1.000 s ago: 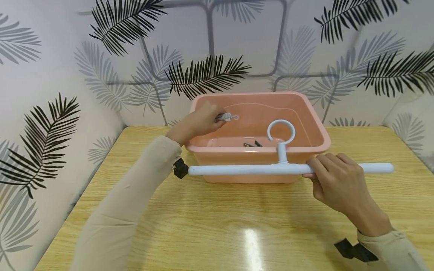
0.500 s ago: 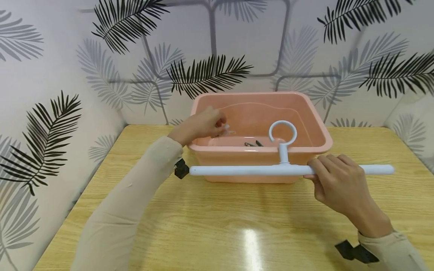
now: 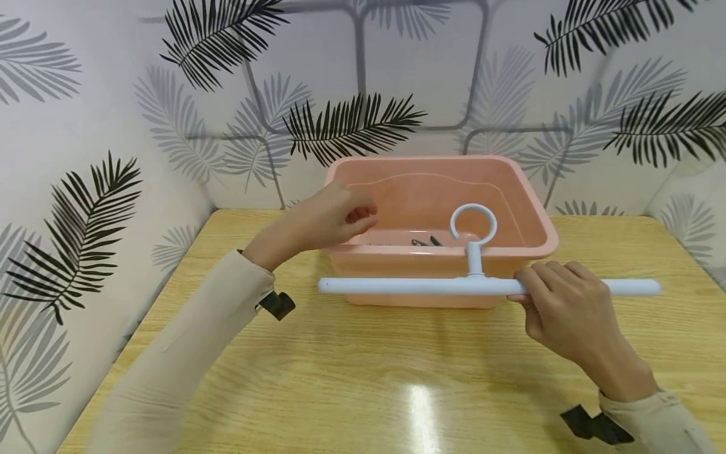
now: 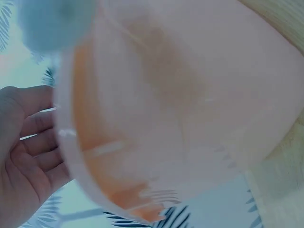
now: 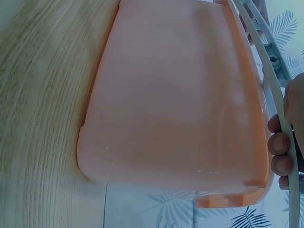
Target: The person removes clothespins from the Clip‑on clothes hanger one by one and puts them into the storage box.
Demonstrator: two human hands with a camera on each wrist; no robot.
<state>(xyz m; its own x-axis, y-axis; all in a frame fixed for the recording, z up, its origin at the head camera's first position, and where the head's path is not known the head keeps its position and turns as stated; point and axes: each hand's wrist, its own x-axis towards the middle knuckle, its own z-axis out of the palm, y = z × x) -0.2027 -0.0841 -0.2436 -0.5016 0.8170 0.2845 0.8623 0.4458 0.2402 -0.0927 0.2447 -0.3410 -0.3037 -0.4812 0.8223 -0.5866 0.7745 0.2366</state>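
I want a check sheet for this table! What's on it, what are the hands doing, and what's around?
Surface: wooden table, pale grain, with a light glare.
Job's things: white hanger bar with ring hook, held level in front of the pink tub; small dark clips lie inside the tub.
Clutter: nothing seen.
Hands: right hand grips the bar; left hand hangs loosely curled over the tub's left rim, holding nothing.
Cables: nothing seen; black straps at both wrists.
Surroundings: leaf-patterned walls on three sides.
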